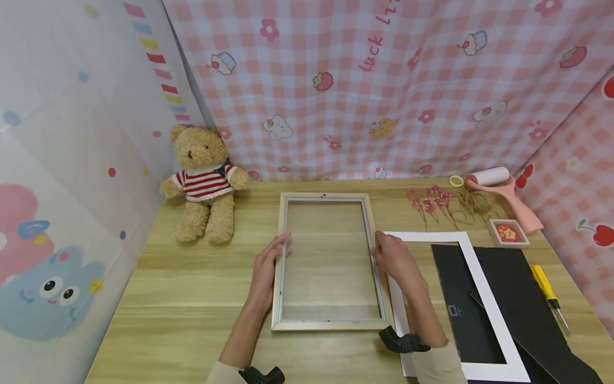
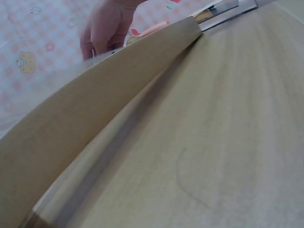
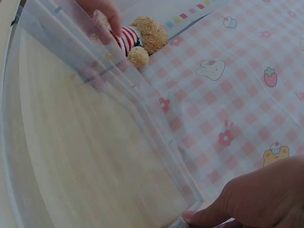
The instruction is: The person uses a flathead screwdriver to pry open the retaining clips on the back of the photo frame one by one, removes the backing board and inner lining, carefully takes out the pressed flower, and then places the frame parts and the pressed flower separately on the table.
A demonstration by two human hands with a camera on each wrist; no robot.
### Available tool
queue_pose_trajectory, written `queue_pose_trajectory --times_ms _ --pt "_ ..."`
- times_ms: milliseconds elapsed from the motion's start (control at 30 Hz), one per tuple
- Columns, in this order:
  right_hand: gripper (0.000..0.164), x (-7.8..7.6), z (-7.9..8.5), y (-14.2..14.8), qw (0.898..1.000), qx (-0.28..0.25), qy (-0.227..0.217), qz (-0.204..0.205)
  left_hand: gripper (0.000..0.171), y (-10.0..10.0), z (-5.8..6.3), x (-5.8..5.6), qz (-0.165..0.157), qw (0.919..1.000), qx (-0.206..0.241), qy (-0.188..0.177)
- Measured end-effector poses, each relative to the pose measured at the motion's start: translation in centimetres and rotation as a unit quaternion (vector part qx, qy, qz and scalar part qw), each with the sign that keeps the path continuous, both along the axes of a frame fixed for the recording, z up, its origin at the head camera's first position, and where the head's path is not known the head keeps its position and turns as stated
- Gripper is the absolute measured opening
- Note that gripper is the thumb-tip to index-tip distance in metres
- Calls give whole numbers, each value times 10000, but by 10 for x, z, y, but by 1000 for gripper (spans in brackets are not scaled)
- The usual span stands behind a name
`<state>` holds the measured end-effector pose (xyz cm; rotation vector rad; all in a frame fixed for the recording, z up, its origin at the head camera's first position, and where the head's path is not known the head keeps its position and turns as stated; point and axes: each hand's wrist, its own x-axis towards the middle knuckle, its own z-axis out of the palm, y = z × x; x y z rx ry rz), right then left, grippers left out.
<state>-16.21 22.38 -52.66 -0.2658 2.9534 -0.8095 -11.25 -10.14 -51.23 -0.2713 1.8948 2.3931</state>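
Observation:
A pale wooden picture frame (image 1: 331, 325) with a clear pane (image 1: 331, 261) lies between my two hands in the head view. My left hand (image 1: 264, 269) grips its left side, fingertips over the inner edge. On the right side my right hand (image 1: 397, 260) pinches the rim. The right wrist view has that hand's thumb (image 3: 204, 217) at the pane's edge, with reflections across the clear surface. A shadow runs under the frame's side (image 2: 118, 76) in the left wrist view; whether it is fully raised I cannot tell.
A white mat (image 1: 484, 298) overlaps black board (image 1: 503, 261) at right. Beyond are a yellow-handled screwdriver (image 1: 544, 282), a small box frame (image 1: 508, 233), pink dried flowers (image 1: 436, 201), twine (image 1: 472, 204) and a pink-handled roller (image 1: 513, 202). A teddy bear (image 1: 205, 184) sits back left.

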Motion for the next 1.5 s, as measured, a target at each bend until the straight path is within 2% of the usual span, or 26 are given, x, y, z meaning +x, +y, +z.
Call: queue_pose_trajectory --times_ms 100,167,233,300,333,433,567,700,767,933,1033,1133,1200,1267,1333,1500 --pt "16 -1 -9 1 9996 97 257 68 42 -3 -14 1 -63 9976 -491 486" --pt "18 0 -13 0 9988 215 419 95 42 -5 -25 0 -112 9931 -856 790" --pt "17 1 -15 -2 9979 302 569 76 42 -6 -32 -1 -162 9884 -1139 989" --pt "14 3 -12 -6 9967 383 710 60 42 -5 -35 -1 -168 9839 -1442 1040" --pt "13 4 -12 -7 9959 435 794 42 42 -5 -35 -1 -181 9818 -1575 1047" --pt "10 14 5 -16 9948 570 849 -14 40 -2 -31 1 -206 9770 -1862 1022" --pt "7 17 10 -20 9939 624 900 -130 40 2 -14 4 -329 9715 -2040 1160" --pt "7 8 -6 -15 9931 595 991 -214 39 6 -2 6 -321 9685 -2191 1140" --pt "7 7 -6 -15 9929 596 995 -263 37 8 -1 6 -252 9700 -2166 1071" --pt "10 16 17 -21 9941 687 804 -259 36 7 -4 7 -168 9746 -1961 1066" --pt "8 17 23 -18 9954 634 713 -102 36 5 -5 6 -194 9786 -1757 1053" --pt "15 24 42 -15 9985 284 437 168 36 2 -5 6 -222 9824 -1531 1047" --pt "13 31 64 -18 9997 -15 147 207 37 1 -5 5 -246 9856 -1321 1030" --pt "23 36 78 -19 9992 -321 -64 221 38 -1 -4 5 -308 9876 -1151 1019" --pt "36 39 86 -21 9984 -488 -173 211 38 -3 -4 5 -384 9892 -996 1006" --pt "46 44 91 -25 9961 -672 -457 346 40 -5 -1 7 -528 9909 -742 990"
